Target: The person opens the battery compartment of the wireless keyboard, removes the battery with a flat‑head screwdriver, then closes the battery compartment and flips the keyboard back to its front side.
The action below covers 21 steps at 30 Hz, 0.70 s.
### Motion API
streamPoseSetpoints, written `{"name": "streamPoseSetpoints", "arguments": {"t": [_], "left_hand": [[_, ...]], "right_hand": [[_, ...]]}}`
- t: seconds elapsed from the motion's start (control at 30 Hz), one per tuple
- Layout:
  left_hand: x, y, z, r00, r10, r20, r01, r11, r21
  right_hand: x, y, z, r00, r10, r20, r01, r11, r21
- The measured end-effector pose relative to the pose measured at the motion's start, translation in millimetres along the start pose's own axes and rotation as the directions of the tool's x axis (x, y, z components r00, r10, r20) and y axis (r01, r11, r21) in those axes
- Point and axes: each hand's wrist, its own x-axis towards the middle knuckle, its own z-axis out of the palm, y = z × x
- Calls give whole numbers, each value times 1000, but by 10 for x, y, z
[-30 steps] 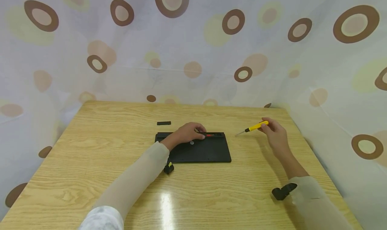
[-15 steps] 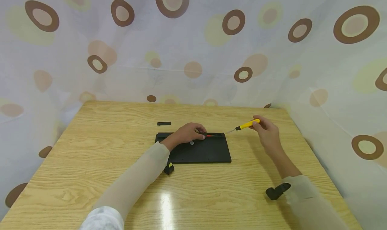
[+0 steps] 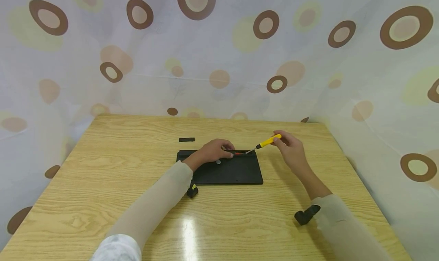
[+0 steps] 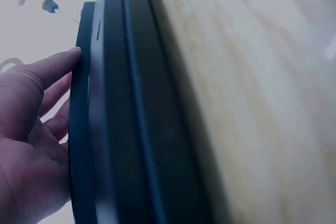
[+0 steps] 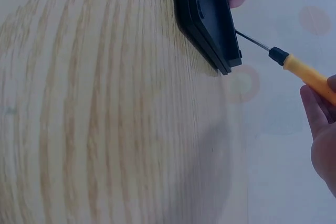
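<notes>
A flat black keyboard (image 3: 233,173) lies underside up on the table, a long open slot along its raised far edge. Something red, like a battery (image 3: 238,153), shows in the slot. My left hand (image 3: 213,150) grips that raised edge, thumb on the near side and fingers beyond it, as the left wrist view (image 4: 31,108) also shows. My right hand (image 3: 291,151) pinches the yellow handle of a screwdriver (image 3: 269,140). Its thin metal shaft slants down leftward, the tip at the slot's right part beside the red piece. In the right wrist view the tip is hidden behind the keyboard's edge.
A small black strip, like a battery cover (image 3: 186,140), lies on the wooden table (image 3: 103,169) behind the keyboard's left end. A round silver spot (image 3: 218,162) sits on the keyboard. A patterned curtain (image 3: 219,55) hangs behind and beside the table.
My right hand has moved left with the screwdriver, bringing its tip from the bare table right of the keyboard to the slot. My left hand and the keyboard have stayed put.
</notes>
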Motion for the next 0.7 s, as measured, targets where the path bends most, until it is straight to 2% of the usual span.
{"name": "streamPoseSetpoints", "arguments": {"t": [0.2,0.33,0.5,0.7], "left_hand": [[3,-8,1,1000,2,-1,-2,1000,4],[-5,-21,-9,1000,7,-3,-7,1000,1],[-5,-32,-17,1000,10,-5,-10,1000,-5],[39,-56,-5,1000,7,-1,-7,1000,8]], "right_hand": [[33,-104,52,999,-42,11,43,994,-102],[88,-222,126,993,-104,47,110,982,-152],[148,-369,282,981,-174,84,189,955,-229],[173,-546,457,970,-209,123,238,915,-327]]}}
